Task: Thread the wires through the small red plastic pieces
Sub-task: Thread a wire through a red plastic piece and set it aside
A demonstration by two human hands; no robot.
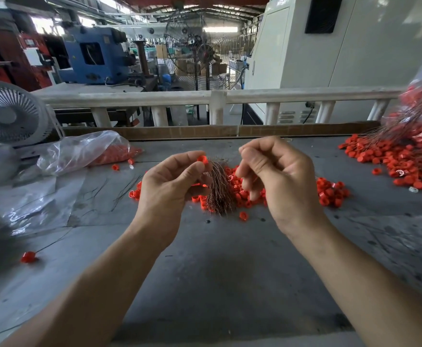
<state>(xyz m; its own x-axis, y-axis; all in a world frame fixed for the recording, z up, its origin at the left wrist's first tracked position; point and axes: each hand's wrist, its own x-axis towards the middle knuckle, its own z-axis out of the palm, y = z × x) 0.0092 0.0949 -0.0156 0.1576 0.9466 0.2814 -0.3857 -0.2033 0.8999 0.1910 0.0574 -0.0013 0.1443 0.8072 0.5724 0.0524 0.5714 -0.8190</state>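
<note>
My left hand (169,181) pinches a red piece (202,159) and the wires (217,191), right hand (277,171) curled — contents unclear — many loose pieces (330,191) left, threaded heap (400,156) far right.

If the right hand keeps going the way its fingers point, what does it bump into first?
Probably the bundle of wires that the left hand holds. The right hand curls its fingers leftward toward it, with red pieces lying below. Depth is hard to judge.

Grey worktop (220,271) below the hands. White desk fan (9,113) far left. Crumpled clear plastic sheet (37,204) left of them. Beyond: white railing (215,95), blue machine (93,57), pedestal fan (192,46), cream cabinet (342,46).
</note>
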